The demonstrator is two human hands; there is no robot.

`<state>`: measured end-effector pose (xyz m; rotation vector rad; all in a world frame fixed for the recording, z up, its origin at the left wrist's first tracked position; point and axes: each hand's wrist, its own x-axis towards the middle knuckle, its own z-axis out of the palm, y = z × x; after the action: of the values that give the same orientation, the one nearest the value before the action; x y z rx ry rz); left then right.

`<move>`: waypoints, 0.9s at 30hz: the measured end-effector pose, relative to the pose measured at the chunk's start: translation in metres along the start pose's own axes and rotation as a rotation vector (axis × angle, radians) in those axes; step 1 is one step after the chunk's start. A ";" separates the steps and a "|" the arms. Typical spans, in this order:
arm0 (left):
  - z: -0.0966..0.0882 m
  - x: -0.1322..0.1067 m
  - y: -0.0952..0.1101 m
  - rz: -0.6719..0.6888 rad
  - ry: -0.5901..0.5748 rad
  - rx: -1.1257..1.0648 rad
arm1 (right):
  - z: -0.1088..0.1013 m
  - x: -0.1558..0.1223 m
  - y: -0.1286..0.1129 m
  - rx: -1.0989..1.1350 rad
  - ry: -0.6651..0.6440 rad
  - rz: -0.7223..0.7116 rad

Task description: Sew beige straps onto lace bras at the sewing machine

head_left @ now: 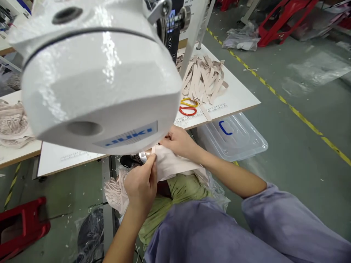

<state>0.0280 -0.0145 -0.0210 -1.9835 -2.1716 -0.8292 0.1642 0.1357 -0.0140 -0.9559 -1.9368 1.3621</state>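
Note:
A pale pink piece of fabric [175, 166] hangs over my lap, with a gathered lacy part [116, 193] at its left end. My left hand [142, 179] pinches the fabric's upper edge between thumb and fingers. Close by on the right, my right hand [179, 142] is closed on the same edge, its fingertips partly covered by the machine head. The big white sewing machine [109, 91] fills the upper left and hides its needle area. Just beyond my hands, yellow- and red-handled scissors [188, 109] lie on the white table [233, 96].
Beige fabric strips [204, 78] are heaped on the table. A lidded clear plastic box [233, 135] stands below the table's right edge. More lacy fabric [13, 124] lies at the left. Red stools [24, 226] and plastic bags [242, 36] are on the floor.

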 end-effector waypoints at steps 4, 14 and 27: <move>0.001 0.007 -0.004 0.012 -0.009 0.065 | -0.002 0.019 0.000 -0.099 -0.052 -0.087; -0.003 0.015 -0.006 0.026 -0.005 0.056 | -0.001 0.031 -0.006 -0.108 -0.061 -0.092; -0.002 0.015 -0.010 0.043 -0.001 0.054 | -0.002 0.029 -0.007 -0.078 -0.046 -0.078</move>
<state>0.0162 -0.0021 -0.0167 -1.9980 -2.1205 -0.7556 0.1469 0.1589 -0.0050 -0.8829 -2.0531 1.2837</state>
